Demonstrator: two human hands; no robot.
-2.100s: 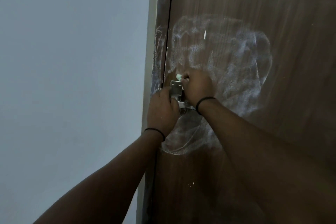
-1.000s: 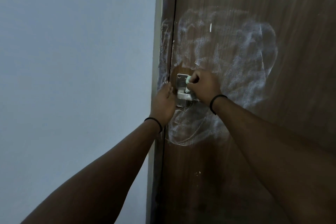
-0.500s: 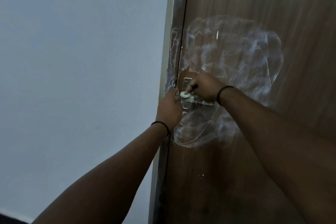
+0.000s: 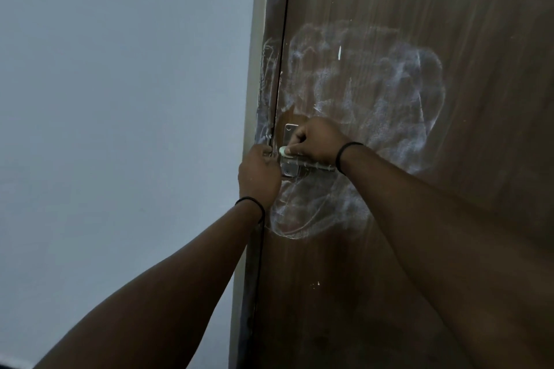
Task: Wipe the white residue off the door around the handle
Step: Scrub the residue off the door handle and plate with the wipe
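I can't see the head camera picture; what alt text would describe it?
A person's right hand pinches a small pale pad against the metal handle plate of a brown door, while the left hand rests at the door's edge. White residue smears the wood around the handle.

Handle [image 4: 314,165] mostly behind right hand [image 4: 317,141]

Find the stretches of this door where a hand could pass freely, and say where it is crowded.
Free: the bare brown door right of and above the white residue, and the panel below it, between the two forearms. Crowded: the handle plate by the door's edge, where the left hand and the right hand, its fingers pinching a small white pad, meet.
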